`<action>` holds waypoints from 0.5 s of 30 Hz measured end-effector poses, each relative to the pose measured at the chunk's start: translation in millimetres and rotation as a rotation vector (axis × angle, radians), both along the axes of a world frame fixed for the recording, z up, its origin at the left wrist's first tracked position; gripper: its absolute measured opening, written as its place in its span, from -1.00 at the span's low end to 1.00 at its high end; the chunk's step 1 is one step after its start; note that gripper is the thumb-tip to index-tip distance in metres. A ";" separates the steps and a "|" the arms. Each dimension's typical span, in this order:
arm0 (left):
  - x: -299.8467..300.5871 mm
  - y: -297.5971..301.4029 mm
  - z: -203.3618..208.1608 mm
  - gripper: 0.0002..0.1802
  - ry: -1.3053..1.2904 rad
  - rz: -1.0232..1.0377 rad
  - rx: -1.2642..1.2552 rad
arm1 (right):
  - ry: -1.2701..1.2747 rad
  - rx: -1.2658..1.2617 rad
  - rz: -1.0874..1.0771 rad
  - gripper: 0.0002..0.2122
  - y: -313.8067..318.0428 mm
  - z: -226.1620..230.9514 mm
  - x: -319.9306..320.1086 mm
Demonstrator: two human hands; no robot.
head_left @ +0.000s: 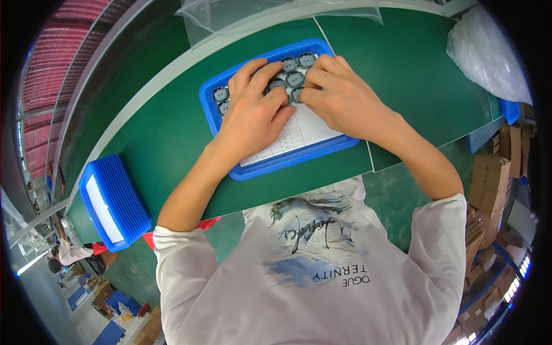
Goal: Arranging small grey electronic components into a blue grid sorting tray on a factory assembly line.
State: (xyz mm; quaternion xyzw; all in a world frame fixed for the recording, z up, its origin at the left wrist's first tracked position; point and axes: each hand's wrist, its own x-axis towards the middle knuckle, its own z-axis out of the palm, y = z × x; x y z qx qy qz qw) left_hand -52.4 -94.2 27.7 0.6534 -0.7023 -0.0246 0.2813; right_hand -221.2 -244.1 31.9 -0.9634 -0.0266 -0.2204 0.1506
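Observation:
A blue plastic tray (287, 165) lies on the green bench in front of me. It holds a white sheet with a printed grid (313, 123) and several round grey socket parts (294, 79), set in rows along the far side. Two small holes show on some of their faces. My left hand (251, 112) is over the left and middle of the rows, its fingers bent down around a socket part. From the right, my right hand (343, 98) has its fingers curled at the edge of another socket part (297, 95). Both hands hide several parts and most fingertips.
A stack of blue trays (123, 201) with a white sheet in the front one stands at the bench's left. Clear plastic film (276, 14) hangs over the far edge. A filled clear bag (489, 54) sits at the far right, above cardboard boxes (489, 184).

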 end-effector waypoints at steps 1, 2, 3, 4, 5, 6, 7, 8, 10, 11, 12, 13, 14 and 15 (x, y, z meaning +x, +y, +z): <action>0.0 0.2 -0.1 -0.78 0.004 0.001 -0.001 | 0.009 0.000 -0.001 -0.94 -0.3 -0.2 -0.1; 0.1 0.5 0.1 -0.77 0.008 0.002 -0.004 | 0.017 -0.001 -0.002 -0.94 -0.8 0.3 -0.3; 0.2 1.2 0.6 -0.77 0.005 0.003 -0.007 | 0.014 -0.004 -0.001 -0.94 -0.6 1.8 -1.4; 1.2 0.3 0.4 -0.76 0.012 0.004 -0.008 | 0.059 0.028 0.005 -0.92 -1.7 4.1 -2.2; 2.1 -0.2 0.6 -0.75 0.019 0.006 -0.010 | 0.103 0.060 0.010 -0.88 -2.5 6.9 -2.0; 2.7 1.8 1.2 -0.75 0.018 0.009 -0.020 | 0.103 0.051 0.013 -0.88 -3.1 10.5 -0.4; 3.1 3.5 2.9 -0.74 0.029 -0.003 0.004 | 0.046 0.111 -0.042 -0.83 -5.2 15.1 1.3; 4.6 3.2 4.4 -0.72 0.039 -0.015 0.027 | -0.012 0.173 -0.096 -0.77 -8.1 19.4 4.0; 8.9 -2.8 10.1 -0.71 0.061 -0.035 0.000 | -0.075 0.160 -0.150 -0.73 -28.7 24.9 17.9; 10.9 -5.7 15.2 -0.69 0.087 -0.058 -0.014 | -0.133 0.159 -0.207 -0.69 -43.0 26.3 28.3; 16.2 -17.0 19.4 -0.71 0.069 -0.078 -0.063 | -0.140 0.136 -0.250 -0.68 -61.3 24.3 42.2; 26.1 -31.0 22.7 -0.71 0.058 -0.076 -0.069 | -0.039 0.079 -0.348 -0.67 -80.1 21.9 63.0; 39.6 -50.7 24.3 -0.73 0.016 -0.024 -0.052 | 0.064 0.019 -0.450 -0.66 -103.7 17.4 83.7; 52.0 -76.1 24.3 -0.73 -0.024 0.013 -0.036 | 0.063 -0.142 -0.561 -0.73 -146.2 -14.3 106.5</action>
